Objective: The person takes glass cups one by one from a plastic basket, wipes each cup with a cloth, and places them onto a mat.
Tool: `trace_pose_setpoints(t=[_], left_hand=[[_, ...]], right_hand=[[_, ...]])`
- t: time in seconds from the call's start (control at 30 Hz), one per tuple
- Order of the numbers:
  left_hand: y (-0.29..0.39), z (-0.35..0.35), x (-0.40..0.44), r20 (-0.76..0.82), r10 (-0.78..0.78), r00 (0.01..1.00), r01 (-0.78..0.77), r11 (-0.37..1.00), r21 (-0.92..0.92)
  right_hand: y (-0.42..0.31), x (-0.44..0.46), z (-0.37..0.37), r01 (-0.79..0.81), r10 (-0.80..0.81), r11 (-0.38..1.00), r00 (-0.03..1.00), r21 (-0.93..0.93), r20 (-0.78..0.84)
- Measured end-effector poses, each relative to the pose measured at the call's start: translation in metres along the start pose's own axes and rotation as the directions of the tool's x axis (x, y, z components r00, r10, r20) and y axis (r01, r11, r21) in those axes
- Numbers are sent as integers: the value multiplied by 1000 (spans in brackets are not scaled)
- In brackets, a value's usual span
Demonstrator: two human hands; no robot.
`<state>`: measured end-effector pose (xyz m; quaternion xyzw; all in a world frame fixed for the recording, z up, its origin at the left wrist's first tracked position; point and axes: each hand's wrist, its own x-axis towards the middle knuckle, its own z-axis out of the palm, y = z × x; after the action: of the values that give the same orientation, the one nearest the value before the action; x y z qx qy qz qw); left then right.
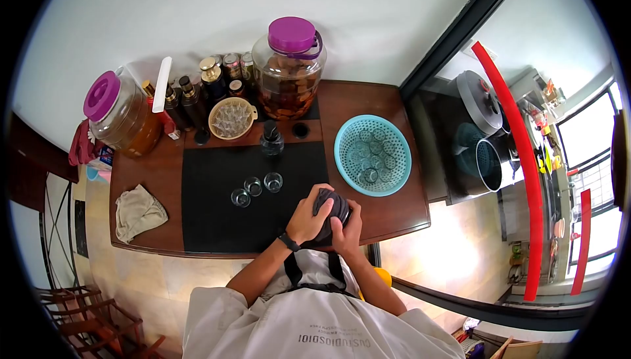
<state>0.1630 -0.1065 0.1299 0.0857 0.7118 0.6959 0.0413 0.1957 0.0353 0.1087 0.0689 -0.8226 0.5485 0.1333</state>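
Observation:
Both of my hands are closed around a bunched dark cloth (323, 206) at the front edge of the table. My left hand (307, 219) grips it from the left, with a dark band on the wrist. From the right, my right hand (347, 229) presses on it with the thumb on top. A rounded rim seems to show in the cloth, but I cannot make out what is inside. To the left, three small clear glasses (252, 186) stand on the black mat (217, 227). Behind them is a glass bottle with a dark stopper (271, 139).
A light-blue basket (342, 168) holding several glasses stands at the right. Large purple-lidded jars (289, 73), several bottles (192, 99) and a round tray (231, 134) line the back. A beige cloth (139, 214) lies at the left. A glass partition borders the right side.

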Motion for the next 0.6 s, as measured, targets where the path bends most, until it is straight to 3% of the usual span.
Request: trace_pose_setpoints(t=[0.03, 0.1, 0.23, 0.3, 0.37, 0.47, 0.6], left_hand=[[-3, 2, 0, -11, -18, 1000, 18, 998, -52], [-2, 3, 0, -17, -39, 999, 37, 994, -106], [12, 5, -4, -11, 8, 1000, -8, 999, 40], [12, 6, -4, -34, 237, 971, -219, 937, 271], [15, 1, 0, -40, 291, 956, -265, 913, 310], [13, -10, 8, 63, 541, 839, -520, 761, 387], [7, -14, 6, 124, 531, 838, -529, 735, 425]], right_hand=[[1, 2, -2, 0, 0, 1000, 1000, 0, -1], [1, 5, -7, 159, -158, 985, 987, -61, 28], [-8, 4, 4, 140, -134, 988, 986, 63, -97], [-21, 5, 7, -178, 232, 906, 967, 384, -101], [-16, 7, 7, -199, 243, 897, 968, 394, -65], [-18, 13, 1, -339, 325, 833, 939, 436, 111], [-30, 17, -4, -480, 428, 727, 876, 491, 223]])
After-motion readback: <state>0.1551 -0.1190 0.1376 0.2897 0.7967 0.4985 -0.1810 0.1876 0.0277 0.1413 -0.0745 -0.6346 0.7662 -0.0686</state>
